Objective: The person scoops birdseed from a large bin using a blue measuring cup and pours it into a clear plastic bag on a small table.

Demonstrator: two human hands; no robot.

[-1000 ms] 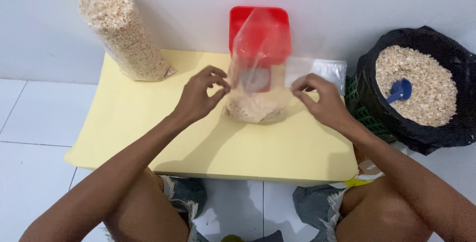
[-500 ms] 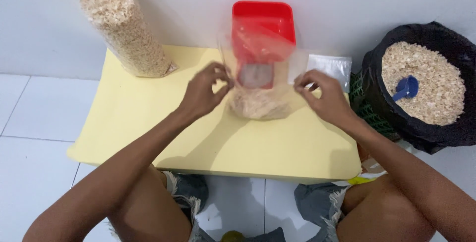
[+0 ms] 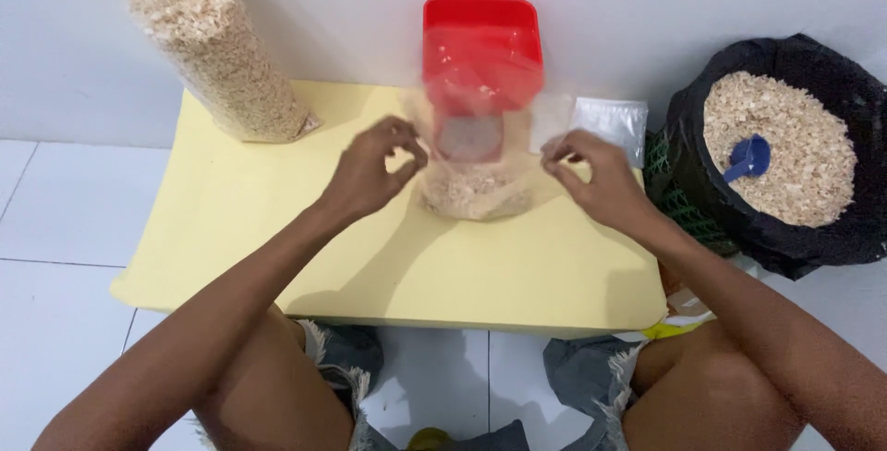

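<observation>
1. While both sets of fingertips pinch the rim of a clear plastic bag (image 3: 476, 169), the left hand (image 3: 370, 174) has thumb and forefinger closed narrow on the bag's left edge and the right hand (image 3: 596, 174) does the same on the right edge; the other fingers curl loosely.
2. Pulling the two edges apart seems meant to keep the bag mouth stretched and the bag upright, since thin film would otherwise slump.
3. Bag sits on the yellow table (image 3: 277, 220), near the middle toward the back, with a small heap of pale flakes in its bottom; upper part is empty and blurred.
4. Red square container (image 3: 480, 44) stands just behind the bag against the wall, seen partly through the film.
5. Both wrists are bent slightly down, palms facing inward toward each other, forearms angling in from the lower corners over the table's front edge.
6. Person appears seated on the floor, knees under the table.
7. Flat stack of empty clear bags (image 3: 610, 123) lies just beyond the right hand, within reach, apart from it.
8. Tall filled bag of flakes (image 3: 217, 54) leans at the table's back left corner.
9. Black sack of flakes (image 3: 795, 151) stands on the floor to the right, with a blue scoop (image 3: 747, 157) stuck in it.
</observation>
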